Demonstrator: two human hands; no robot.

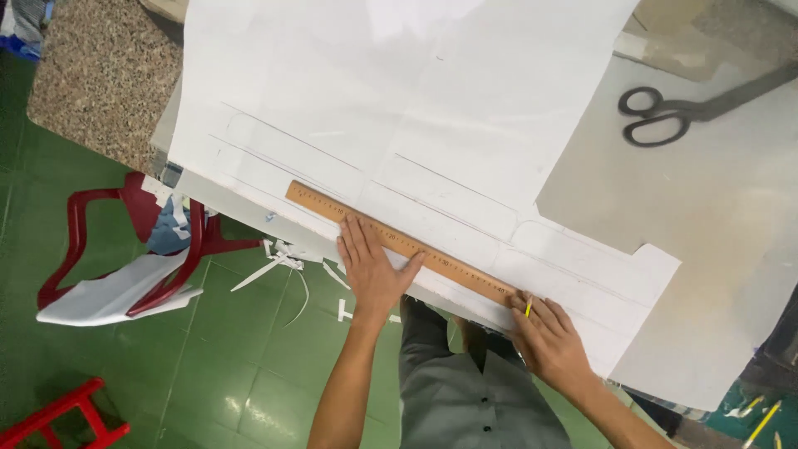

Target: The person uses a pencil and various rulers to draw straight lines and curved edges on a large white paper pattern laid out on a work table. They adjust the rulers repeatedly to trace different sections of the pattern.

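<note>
Ruler [399, 241] is lying diagonally on the white sheet [399, 108], long axis running upper-left to lower-right. I'm pinning its middle with my left hand [371, 268], fingers spread flat. My right hand [553, 341] is pinching a yellow pencil [529, 307] at the lower-right end.

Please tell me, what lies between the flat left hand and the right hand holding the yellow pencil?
In the head view, the long wooden ruler runs between the left hand and the right hand, lying on the large white paper sheet. Nothing else lies there.
</note>
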